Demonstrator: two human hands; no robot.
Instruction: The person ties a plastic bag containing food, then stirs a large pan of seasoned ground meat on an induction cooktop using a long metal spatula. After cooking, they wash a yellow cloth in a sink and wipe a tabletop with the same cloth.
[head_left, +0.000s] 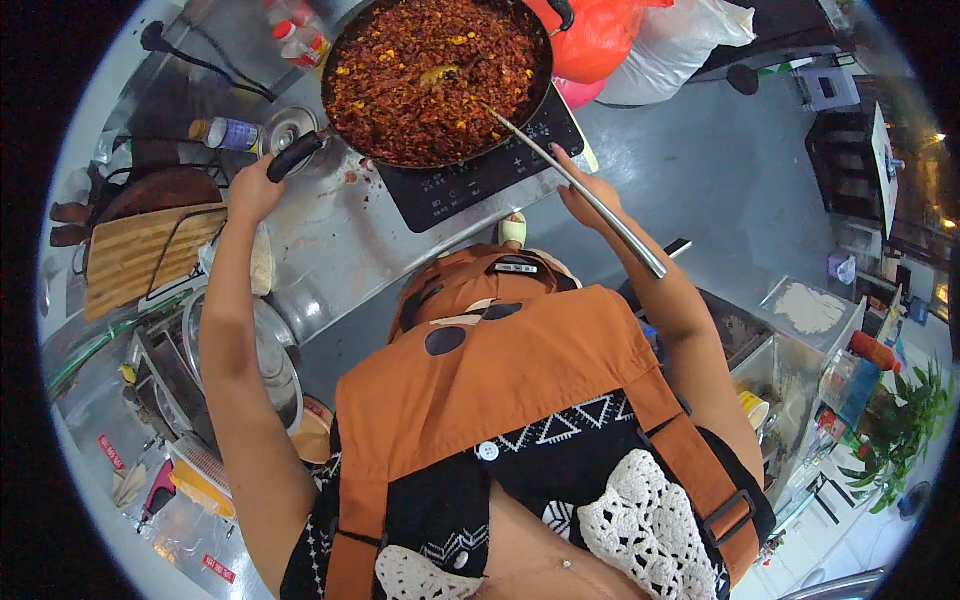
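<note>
A wide dark pan full of a chopped dark red mixture with yellow bits stands on a black induction cooktop at the top. At its left side, my left hand grips the pan's black handle. My right hand is around a long metal utensil handle, whose far end reaches into the mixture; that end is buried. The thumb and a fingertip show beside the rod, right of the cooktop.
A metal lid, a jar and a red-capped bottle are left of the pan. Red and white plastic bags lie at its right. A wooden cutting board and metal bowl sit at left.
</note>
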